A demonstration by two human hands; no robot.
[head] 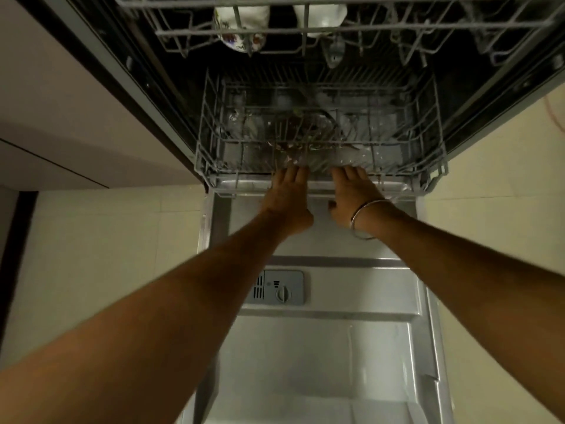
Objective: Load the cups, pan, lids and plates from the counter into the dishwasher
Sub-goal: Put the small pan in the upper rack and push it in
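Note:
The dishwasher stands open with its door (pixel 321 347) folded flat toward me. My left hand (pixel 287 200) and my right hand (pixel 351 197) both reach the front edge of the lower rack (pixel 211 166), fingers straight and pressed against its front wire. The lower rack sits inside the tub; glassy, blurred items lie among its tines, too unclear to name. Above, the upper rack (pixel 195 33) is pulled out and holds a patterned cup (pixel 241 29) and a white cup (pixel 324 16), both upside down. A metal bangle circles my right wrist.
The detergent dispenser (pixel 278 287) sits in the inner door panel. Cream cabinet fronts (pixel 61 117) run along the left, and pale floor tiles (pixel 504 179) lie on both sides of the door. The counter is out of view.

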